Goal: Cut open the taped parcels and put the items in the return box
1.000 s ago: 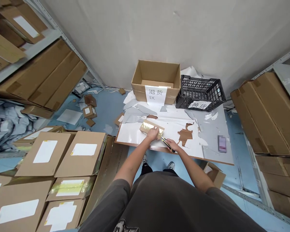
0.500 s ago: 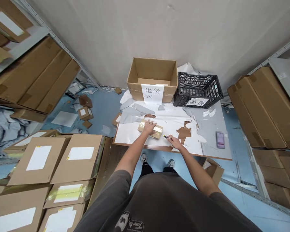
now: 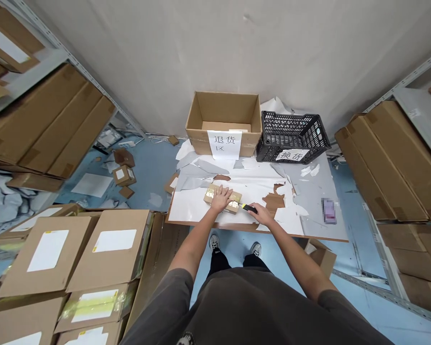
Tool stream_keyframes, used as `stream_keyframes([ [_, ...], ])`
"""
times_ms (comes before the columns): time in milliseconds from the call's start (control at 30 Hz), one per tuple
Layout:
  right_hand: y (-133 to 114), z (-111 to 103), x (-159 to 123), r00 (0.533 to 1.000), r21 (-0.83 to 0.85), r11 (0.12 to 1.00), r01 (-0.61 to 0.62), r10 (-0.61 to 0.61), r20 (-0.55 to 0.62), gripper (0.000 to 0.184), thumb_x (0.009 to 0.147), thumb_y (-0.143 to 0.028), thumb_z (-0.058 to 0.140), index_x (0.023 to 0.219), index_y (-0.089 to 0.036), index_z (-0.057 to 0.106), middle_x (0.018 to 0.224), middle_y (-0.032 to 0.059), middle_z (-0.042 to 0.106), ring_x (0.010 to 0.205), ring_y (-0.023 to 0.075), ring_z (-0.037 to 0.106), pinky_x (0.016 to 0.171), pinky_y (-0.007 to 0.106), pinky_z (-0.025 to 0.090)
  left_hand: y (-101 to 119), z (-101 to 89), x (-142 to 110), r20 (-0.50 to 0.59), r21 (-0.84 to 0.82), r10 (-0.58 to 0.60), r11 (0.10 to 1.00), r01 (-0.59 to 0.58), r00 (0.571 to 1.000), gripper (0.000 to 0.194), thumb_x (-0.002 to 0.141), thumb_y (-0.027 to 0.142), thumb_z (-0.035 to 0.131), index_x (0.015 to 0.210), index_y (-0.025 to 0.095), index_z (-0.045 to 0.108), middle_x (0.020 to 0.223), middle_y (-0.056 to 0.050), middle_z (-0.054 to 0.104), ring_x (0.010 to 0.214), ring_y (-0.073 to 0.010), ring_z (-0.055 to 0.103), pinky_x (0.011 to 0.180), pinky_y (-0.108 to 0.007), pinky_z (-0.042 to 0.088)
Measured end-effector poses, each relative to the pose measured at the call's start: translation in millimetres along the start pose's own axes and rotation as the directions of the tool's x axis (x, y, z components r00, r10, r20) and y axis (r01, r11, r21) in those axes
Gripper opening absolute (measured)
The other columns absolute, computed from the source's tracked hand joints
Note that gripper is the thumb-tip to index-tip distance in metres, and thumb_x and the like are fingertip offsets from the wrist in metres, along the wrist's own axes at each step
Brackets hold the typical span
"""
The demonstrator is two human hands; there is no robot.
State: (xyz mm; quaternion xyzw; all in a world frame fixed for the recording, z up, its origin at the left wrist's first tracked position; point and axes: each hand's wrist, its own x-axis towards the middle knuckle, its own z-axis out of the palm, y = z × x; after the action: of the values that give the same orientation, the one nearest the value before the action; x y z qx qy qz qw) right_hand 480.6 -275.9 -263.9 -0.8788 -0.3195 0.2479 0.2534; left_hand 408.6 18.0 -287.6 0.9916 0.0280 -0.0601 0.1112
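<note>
In the head view, a small taped carton (image 3: 233,203) is seen lying on the white-covered worktop (image 3: 187,206), near its front edge. It is pressed from above by the left hand (image 3: 221,198), whose grip is spread flat over its top, not closed around it. A black and yellow cutter (image 3: 249,208) is held in the closed grip of the right hand (image 3: 261,213), its tip pointed at the carton's right end. Whether the carton is touched by the tip cannot be told.
</note>
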Motion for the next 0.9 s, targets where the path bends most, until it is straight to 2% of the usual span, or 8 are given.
stream_keyframes([
  [133,-2,0,1,1.000,-0.090,0.996,0.026,-0.027,-0.003,0.035,0.107,-0.046,0.056,0.136,-0.029,0.066,0.130,0.0081,0.072,0.119,0.0282,0.067,0.093,0.036,0.052,0,3.4,-4,-0.034,-0.011,0.007,1.000,-0.007,0.999,0.062,0.109,0.054,0.048,0.166,0.029,0.049,0.170,-0.011,0.049,0.166,-0.0408,0.024,0.132,-0.069,0.019],
  [267,-1,0,0,0.999,-0.171,0.984,0.050,-0.049,0.009,0.037,0.109,-0.047,0.054,0.139,-0.028,0.066,0.125,0.0109,0.070,0.118,0.0289,0.065,0.092,0.036,0.052,3,1.8,-8,-0.009,-0.018,-0.010,1.000,0.010,1.000,0.063,0.109,0.054,0.046,0.168,0.030,0.045,0.172,-0.010,0.046,0.168,-0.0391,0.020,0.134,-0.067,0.014],
  [533,1,-3,-3,0.998,-0.177,0.983,0.055,-0.055,0.003,0.034,0.110,-0.046,0.053,0.137,-0.029,0.067,0.125,0.0105,0.069,0.118,0.0289,0.063,0.096,0.037,0.052,10,-8.6,-9,0.054,-0.038,-0.046,0.998,0.048,0.997,0.063,0.110,0.051,0.046,0.170,0.031,0.042,0.175,-0.010,0.042,0.169,-0.0377,0.015,0.134,-0.067,0.009],
  [900,-1,10,-1,0.998,-0.163,0.985,0.051,-0.055,-0.023,0.034,0.110,-0.046,0.053,0.135,-0.027,0.067,0.125,0.0110,0.071,0.120,0.0289,0.064,0.096,0.036,0.051,14,-3.6,-13,0.032,-0.034,-0.063,0.997,0.064,0.998,0.062,0.112,0.051,0.043,0.169,0.027,0.045,0.174,-0.012,0.042,0.168,-0.0404,0.017,0.134,-0.069,0.008],
])
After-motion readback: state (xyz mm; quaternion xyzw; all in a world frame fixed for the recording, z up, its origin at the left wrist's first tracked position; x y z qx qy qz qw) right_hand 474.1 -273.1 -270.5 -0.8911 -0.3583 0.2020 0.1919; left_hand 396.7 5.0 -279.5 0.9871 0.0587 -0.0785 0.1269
